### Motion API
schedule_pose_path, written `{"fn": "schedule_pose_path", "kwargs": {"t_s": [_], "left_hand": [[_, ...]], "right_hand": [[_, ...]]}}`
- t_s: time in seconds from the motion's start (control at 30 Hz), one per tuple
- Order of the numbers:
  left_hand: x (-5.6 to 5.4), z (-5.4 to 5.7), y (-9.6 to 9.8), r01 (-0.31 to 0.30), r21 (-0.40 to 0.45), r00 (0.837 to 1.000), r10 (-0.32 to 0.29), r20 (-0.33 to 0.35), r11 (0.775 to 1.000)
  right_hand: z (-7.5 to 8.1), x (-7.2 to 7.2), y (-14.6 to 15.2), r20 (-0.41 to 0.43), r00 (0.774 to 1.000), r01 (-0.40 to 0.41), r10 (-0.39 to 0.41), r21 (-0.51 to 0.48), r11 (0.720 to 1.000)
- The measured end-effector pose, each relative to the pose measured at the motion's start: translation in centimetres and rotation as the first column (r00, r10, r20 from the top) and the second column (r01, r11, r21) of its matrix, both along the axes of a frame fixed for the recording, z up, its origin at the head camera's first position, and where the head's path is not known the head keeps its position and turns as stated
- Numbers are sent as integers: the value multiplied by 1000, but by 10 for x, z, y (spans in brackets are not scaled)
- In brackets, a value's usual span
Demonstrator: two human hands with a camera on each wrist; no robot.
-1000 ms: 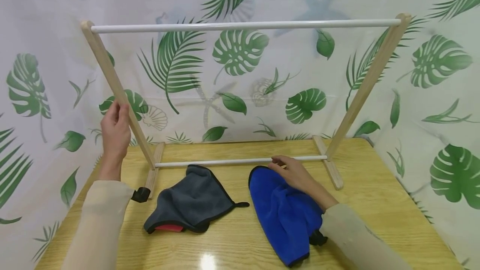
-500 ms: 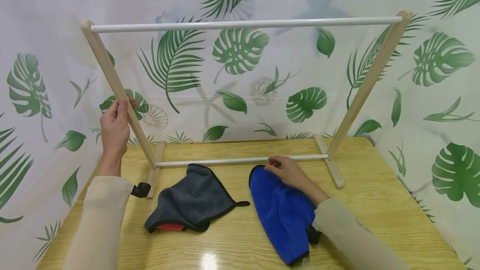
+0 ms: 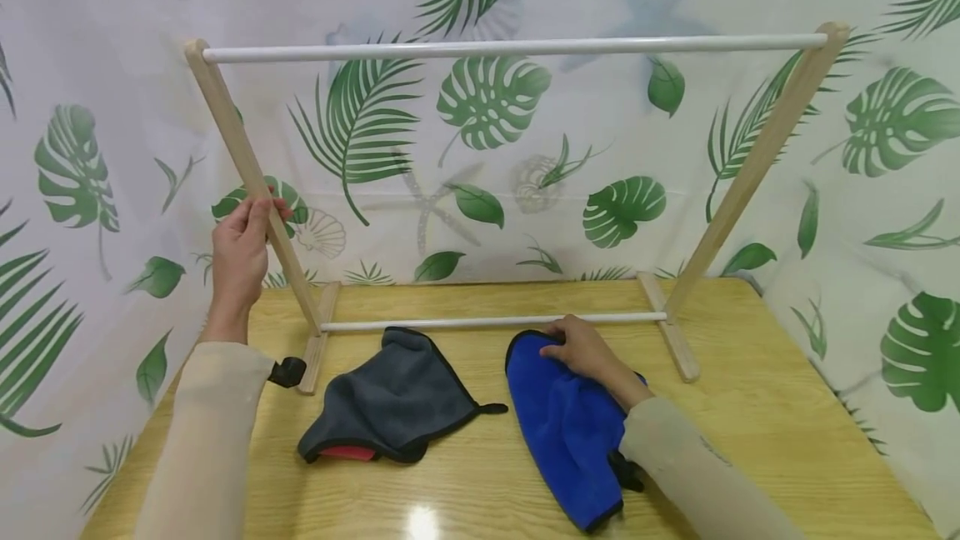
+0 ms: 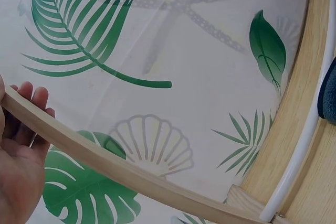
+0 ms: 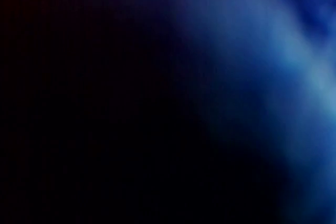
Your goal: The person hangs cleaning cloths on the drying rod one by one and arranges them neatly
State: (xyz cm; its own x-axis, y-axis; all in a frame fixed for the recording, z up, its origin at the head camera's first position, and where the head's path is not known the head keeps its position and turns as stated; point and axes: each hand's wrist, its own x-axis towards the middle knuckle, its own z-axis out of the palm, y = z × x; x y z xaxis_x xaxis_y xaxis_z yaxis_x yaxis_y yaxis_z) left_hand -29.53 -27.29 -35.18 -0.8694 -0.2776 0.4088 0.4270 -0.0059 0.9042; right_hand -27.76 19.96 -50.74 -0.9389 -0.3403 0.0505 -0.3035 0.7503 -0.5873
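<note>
My left hand (image 3: pixel 242 261) grips the left wooden post (image 3: pixel 232 127) of a drying rack, about halfway up. In the left wrist view, the fingers curl behind the post (image 4: pixel 110 161), with the palm on the near side. My right hand (image 3: pixel 588 348) pinches the upper edge of a blue towel (image 3: pixel 555 432) with black trim, thumb on the front and fingers over the far edge. The towel lies rumpled on the table, partly hidden by that hand and forearm. Only dark blur and blue cloth (image 5: pixel 252 40) fill the right wrist view.
A grey towel (image 3: pixel 397 398) with black trim, a hanging loop and a red underside lies left of the blue one. The rack's white top bar (image 3: pixel 510 47) and low bar (image 3: pixel 465 322) span between two posts. A leaf-print sheet (image 3: pixel 465 232) stands behind the wooden table (image 3: pixel 765 423).
My right hand has shifted slightly and its thumb now lies on the blue towel's edge. My left fingers have wrapped further round the post. The whole view has shifted slightly.
</note>
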Motion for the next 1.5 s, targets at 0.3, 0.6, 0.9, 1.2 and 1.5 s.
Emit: {"fn": "schedule_pose_path", "kwargs": {"t_s": [0.3, 0.6, 0.9, 1.2, 1.5], "left_hand": [[8, 5, -11, 10, -53, 1000, -10, 6, 999], [6, 2, -8, 14, -70, 999, -11, 46, 997], [4, 1, -6, 6, -106, 998, 0, 61, 994], [3, -1, -6, 30, -73, 999, -27, 38, 997], [2, 0, -3, 35, -58, 999, -33, 22, 998]], "right_hand": [[3, -6, -5, 16, 1000, -15, 15, -11, 1000], [3, -2, 1, -10, 1000, -14, 14, -30, 999], [19, 4, 15, -37, 998, -63, 59, -133, 989], [61, 14, 30, 8, 998, -66, 69, -172, 983], [114, 28, 43, -47, 997, -65, 59, -130, 989]]}}
